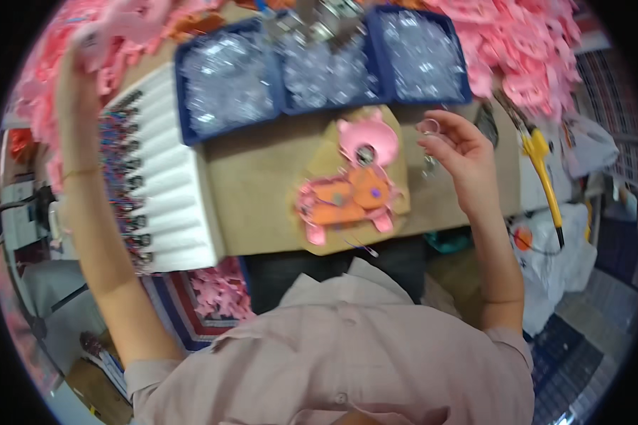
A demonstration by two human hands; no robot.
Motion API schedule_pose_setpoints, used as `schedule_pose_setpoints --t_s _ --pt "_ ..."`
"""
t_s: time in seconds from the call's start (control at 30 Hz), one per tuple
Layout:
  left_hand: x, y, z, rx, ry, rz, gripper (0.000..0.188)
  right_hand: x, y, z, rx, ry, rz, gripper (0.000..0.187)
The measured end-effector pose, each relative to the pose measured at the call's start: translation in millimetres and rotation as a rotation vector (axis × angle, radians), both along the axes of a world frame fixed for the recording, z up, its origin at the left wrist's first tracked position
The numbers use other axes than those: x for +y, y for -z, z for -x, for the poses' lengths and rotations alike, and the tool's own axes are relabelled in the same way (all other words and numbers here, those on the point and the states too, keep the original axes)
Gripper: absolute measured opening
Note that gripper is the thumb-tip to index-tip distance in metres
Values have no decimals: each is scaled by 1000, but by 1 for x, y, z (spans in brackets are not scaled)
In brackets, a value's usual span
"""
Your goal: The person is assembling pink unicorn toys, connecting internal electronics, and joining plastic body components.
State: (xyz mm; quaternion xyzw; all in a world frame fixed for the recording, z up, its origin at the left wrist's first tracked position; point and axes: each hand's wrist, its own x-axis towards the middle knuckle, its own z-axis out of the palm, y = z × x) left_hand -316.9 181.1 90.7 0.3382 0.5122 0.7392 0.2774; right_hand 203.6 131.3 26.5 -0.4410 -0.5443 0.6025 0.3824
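Note:
At the upper left, my left hand (84, 60) reaches into heaped pink plastic parts. A pink plastic piece (136, 20) lies against its blurred fingers, and I cannot make out whether they grip it. My right hand (464, 145) is raised right of the middle, thumb and fingers pinched on a small clear plastic ring-shaped piece (429, 127). Between the hands, a pink animal-shaped plastic shell (377, 138) with orange parts (337, 202) in its body rests on a yellowish holder (397, 184). A small round metallic part (365, 154) sits at the shell's neck.
Three blue trays (280, 99) of clear plastic pieces line the back. A white ridged tray (174, 191) with bundled coloured wires (117, 184) stands left. A yellow-handled soldering iron (542, 170) is at the right, near a pink heap (521, 49). A small wired part (365, 248) lies at the front edge.

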Motion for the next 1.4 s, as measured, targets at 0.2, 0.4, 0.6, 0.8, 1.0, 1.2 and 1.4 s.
schedule_pose_setpoints --t_s 0.2,0.4,0.6,0.8,1.0,1.2,1.4 --pt "-118 9 -24 -582 903 -349 38 -78 -11 -18 -528 -141 -155 29" --pt "-208 45 -62 -604 320 -166 46 -83 3 0 -869 -172 -674 26" --pt "-242 21 -120 -536 223 59 52 -76 -10 6 -1044 -302 -756 29" --pt "-225 41 -188 -728 596 11 51 -109 -52 47 302 -451 358 52" --pt "-225 44 -178 309 -65 212 45 -134 -35 95 135 -130 -292 46" --pt "-243 48 -260 78 297 503 82 -143 -27 108 -268 -435 -786 55" --pt "-222 49 -243 -125 353 294 85 -88 -26 12 -722 -168 -687 17"
